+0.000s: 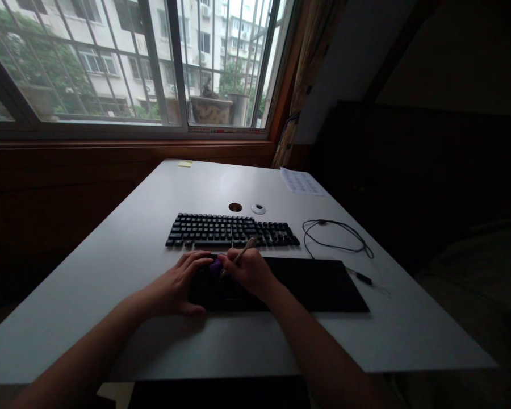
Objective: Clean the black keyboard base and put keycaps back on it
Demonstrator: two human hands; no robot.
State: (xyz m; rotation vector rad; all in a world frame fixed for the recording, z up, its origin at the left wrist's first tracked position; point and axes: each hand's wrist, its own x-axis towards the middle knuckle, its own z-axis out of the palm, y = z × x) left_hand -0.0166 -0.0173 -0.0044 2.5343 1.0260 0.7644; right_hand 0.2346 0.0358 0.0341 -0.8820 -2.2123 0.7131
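Observation:
A black keyboard base (319,287) lies flat on the white desk, its keycaps gone from the visible right part. My left hand (176,284) grips its left end, with the thumb at the front edge and the fingers over the far side. In my right hand (249,272) a thin pale stick (243,249) is pinched like a pen, slanting down to the base. Something small and purple (216,264) shows between the two hands, at the fingertips; its kind is unclear. Behind the base, loose black keycaps (213,228) are laid out in keyboard order.
A thin cable (338,247) loops on the right, near a wire keycap puller (363,278). Farther back are a round desk hole (235,208), its white cover ring (258,209), a printed sheet (301,183) and yellow sticky notes (185,163). A barred window stands beyond the desk.

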